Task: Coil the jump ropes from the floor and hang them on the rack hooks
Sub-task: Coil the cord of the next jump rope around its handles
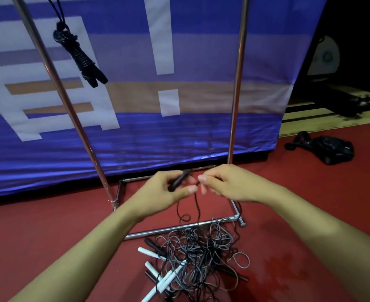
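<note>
Two hands raised over tangled jump ropes [201, 253] on the floor, left hand [164, 192] grasping a black handle [178, 182], right hand [225, 184] apparently pinching its cord, one coiled rope [79, 55] hanging on the rack [236, 83].

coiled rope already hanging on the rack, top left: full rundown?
The black coiled jump rope bundle hangs by a doubled cord that runs out of frame above, so its hook is unseen. The cord is wrapped tightly around the bundle, and two black handles stick out at the lower end. It tilts diagonally beside the left chrome rack pole. Neither hand touches it.
</note>
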`<state>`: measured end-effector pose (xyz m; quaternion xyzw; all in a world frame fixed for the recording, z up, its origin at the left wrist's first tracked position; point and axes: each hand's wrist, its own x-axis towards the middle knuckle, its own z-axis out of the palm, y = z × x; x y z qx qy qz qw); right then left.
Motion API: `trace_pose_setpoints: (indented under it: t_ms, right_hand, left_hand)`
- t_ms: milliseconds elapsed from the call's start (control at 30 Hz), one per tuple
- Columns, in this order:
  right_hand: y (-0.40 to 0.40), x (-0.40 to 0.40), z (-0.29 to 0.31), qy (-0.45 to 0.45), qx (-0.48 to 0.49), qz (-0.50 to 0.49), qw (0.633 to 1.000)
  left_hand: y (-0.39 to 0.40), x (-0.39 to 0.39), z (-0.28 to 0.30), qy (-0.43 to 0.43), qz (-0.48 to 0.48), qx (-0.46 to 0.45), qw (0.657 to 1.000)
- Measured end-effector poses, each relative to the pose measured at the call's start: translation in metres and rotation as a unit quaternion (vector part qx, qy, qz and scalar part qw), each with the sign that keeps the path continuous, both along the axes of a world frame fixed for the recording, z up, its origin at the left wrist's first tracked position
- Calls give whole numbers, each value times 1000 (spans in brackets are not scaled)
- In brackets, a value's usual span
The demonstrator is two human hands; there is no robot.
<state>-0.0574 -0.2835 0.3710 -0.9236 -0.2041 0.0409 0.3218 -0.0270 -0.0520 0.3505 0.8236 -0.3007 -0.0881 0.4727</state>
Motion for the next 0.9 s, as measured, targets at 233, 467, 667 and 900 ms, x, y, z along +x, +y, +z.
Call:
trace_pose_setpoints:
  t_ms: [233, 467, 667, 900]
  right_hand:
    - [-6, -4, -3, 87, 4, 7, 996]
    - [-37, 3, -5, 121, -60, 15, 991]
    - [-2, 6, -6, 38, -64, 27, 997]
    - [-7, 6, -5, 89, -25, 9, 996]
  left_hand:
    - [6, 9, -5, -57, -49, 131, 989]
    - [35, 24, -6, -50, 44, 136, 988]
    - [1, 9, -2, -6, -15, 56, 998]
    - [15, 26, 1, -127, 72, 81, 986]
